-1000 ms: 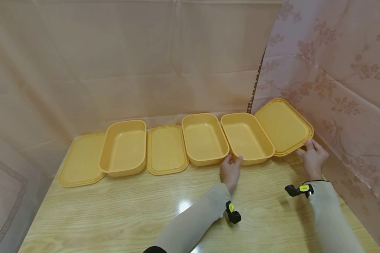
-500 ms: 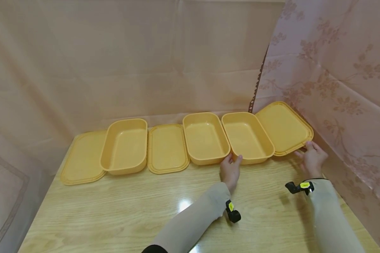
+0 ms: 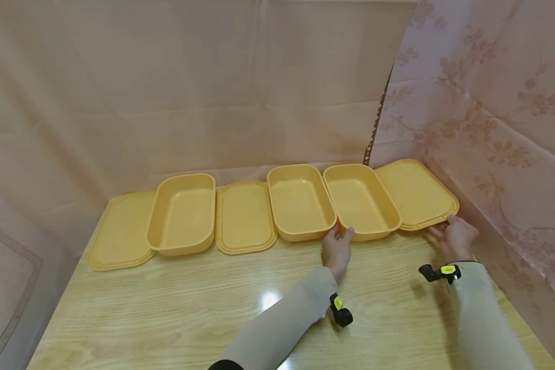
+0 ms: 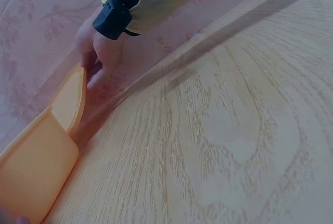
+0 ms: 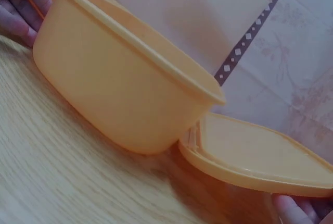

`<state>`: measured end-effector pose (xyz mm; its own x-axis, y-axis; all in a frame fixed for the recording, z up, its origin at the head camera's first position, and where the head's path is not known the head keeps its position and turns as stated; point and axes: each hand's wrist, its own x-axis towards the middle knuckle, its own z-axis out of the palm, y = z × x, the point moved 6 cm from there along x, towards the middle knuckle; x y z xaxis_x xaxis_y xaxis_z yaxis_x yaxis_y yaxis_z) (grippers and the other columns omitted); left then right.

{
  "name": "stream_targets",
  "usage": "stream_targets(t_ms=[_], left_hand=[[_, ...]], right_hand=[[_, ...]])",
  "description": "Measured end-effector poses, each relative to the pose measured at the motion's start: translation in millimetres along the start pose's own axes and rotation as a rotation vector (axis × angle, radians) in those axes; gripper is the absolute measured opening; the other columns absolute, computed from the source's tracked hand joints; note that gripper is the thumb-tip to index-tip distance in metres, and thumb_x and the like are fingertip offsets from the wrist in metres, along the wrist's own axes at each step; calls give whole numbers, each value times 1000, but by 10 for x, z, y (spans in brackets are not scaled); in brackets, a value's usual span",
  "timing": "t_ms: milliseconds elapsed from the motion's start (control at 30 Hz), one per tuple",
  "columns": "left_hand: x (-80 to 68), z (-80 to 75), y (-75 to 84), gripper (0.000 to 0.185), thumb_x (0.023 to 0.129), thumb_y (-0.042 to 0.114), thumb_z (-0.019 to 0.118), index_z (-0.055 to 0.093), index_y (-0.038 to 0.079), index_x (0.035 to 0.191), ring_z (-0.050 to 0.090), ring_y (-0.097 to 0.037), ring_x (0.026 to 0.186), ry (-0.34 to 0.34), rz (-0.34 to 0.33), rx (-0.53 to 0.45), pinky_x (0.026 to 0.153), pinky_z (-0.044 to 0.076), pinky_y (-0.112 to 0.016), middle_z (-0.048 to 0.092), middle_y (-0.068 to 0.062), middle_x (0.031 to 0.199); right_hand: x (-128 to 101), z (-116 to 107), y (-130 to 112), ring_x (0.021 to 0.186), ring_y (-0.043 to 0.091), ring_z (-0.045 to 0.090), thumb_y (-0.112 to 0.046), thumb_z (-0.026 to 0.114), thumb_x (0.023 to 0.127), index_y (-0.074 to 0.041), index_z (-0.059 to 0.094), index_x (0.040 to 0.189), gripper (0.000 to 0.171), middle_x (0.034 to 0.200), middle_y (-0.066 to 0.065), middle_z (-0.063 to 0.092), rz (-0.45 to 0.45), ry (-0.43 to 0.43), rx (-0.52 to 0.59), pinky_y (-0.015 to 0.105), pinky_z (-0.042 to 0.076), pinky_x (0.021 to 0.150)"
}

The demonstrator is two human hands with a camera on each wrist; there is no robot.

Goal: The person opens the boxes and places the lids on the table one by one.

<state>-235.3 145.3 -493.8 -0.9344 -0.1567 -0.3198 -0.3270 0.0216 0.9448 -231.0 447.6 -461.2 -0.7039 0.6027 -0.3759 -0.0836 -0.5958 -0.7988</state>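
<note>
Toward the right of the head view stands a yellow plastic box (image 3: 363, 198) without a cover. My left hand (image 3: 336, 252) grips its near left corner, thumb at the rim and fingers against the outer wall, as the right wrist view shows. Right beside this box is a yellow lid (image 3: 416, 192). My right hand (image 3: 460, 239) holds the lid by its near right corner, partly from beneath. That side of the lid is raised a little off the table, while its left edge lies against the box.
Leftward along the back of the wooden table (image 3: 189, 308) are a second box (image 3: 300, 200), a flat lid (image 3: 245, 218), a third box (image 3: 182, 213) and another lid (image 3: 122, 231). Beige cloth (image 3: 189, 92) hangs behind; floral cloth (image 3: 504, 128) bounds the right side.
My right hand has lowered the lid, which was steeply tilted and now lies much flatter. The left hand has stayed at the box's corner.
</note>
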Motion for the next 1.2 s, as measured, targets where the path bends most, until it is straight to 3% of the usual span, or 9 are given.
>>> stream_targets(t_ms=[233, 500, 933, 1200], left_hand=[[5, 10, -19, 53, 89, 41, 68, 59, 14, 134, 58, -23, 122, -16, -14, -5, 104, 45, -42, 64, -7, 129], [-1, 15, -7, 53, 89, 41, 68, 59, 14, 134, 58, -23, 122, -20, -17, -8, 105, 44, -42, 64, -7, 129], [-6, 24, -5, 51, 89, 40, 69, 60, 13, 132, 59, -24, 120, -8, -13, -10, 104, 45, -42, 66, -7, 126], [-2, 24, -3, 52, 88, 41, 69, 60, 15, 133, 60, -23, 119, -4, -8, -11, 103, 45, -42, 66, -7, 125]], right_hand=[[58, -105, 81, 49, 19, 66, -1, 40, 99, -6, 48, 102, 10, 67, 1, 61, 110, 85, -88, 34, 57, 46], [64, -169, 74, 41, 17, 61, -3, 46, 97, -8, 47, 99, 6, 62, 0, 56, 112, 171, -220, 30, 56, 44], [173, -181, 132, 37, 11, 58, -1, 40, 98, -8, 41, 89, 12, 53, -3, 53, 98, 140, -374, 27, 54, 41], [215, -134, 119, 37, 10, 57, 7, 43, 90, -4, 45, 85, 13, 48, -2, 54, 76, 91, -502, 26, 52, 40]])
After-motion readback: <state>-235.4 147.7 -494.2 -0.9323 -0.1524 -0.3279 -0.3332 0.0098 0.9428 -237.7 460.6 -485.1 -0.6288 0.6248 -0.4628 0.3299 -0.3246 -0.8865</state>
